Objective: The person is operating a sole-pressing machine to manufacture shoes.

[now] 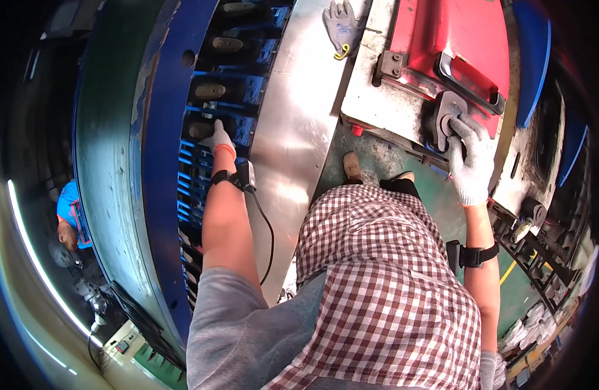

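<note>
My left hand [219,139], in a pale glove with an orange cuff, reaches into the blue rack on the left. It is at a dark shoe-shaped piece with a tan oval top [199,130]; the thumb shows, and the other fingers are mostly hidden behind the piece. On the right, my right hand [470,162], in a white knitted glove, has its fingers closed over a dark grey, rounded, shoe-like piece [447,110]. That piece lies against the red machine cover [471,39], beside its dark handle [468,88].
Several similar tan-topped pieces [210,91] line the rack. A bare metal ledge [283,140] runs between rack and body. A grey glove [342,29] lies at its far end. The worn machine table [384,107] stands at right. Another person [69,208] is at far left.
</note>
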